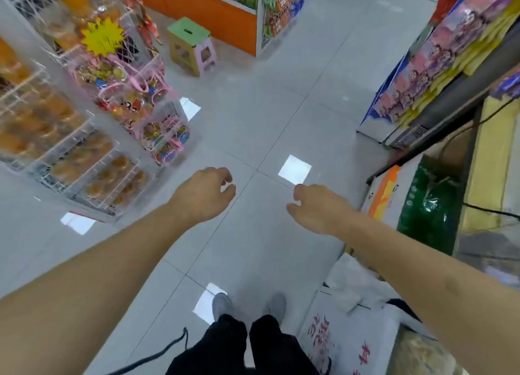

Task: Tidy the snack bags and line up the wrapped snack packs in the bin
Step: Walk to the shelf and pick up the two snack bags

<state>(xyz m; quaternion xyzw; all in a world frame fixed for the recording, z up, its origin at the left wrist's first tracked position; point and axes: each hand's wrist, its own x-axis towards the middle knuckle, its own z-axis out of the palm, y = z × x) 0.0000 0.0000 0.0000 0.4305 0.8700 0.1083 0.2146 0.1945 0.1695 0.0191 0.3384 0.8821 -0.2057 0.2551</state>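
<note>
My left hand [204,194] and my right hand [315,207] both hang out in front of me over the grey tiled shop floor, fingers loosely curled and holding nothing. Wrapped snack packs [70,160] with orange contents fill white wire baskets on a rack at the left. Pink and purple snack bags [427,73] stand in rows on a shelf at the upper right. Neither hand touches any of them. The view is blurred.
Pink hanging packs of sweets [132,93] are on a stand at the left. A green-topped stool [191,48] stands by an orange counter [213,11]. White sacks [346,326], a green bag [430,203] and a carton lie at the right. My feet [247,307] are below.
</note>
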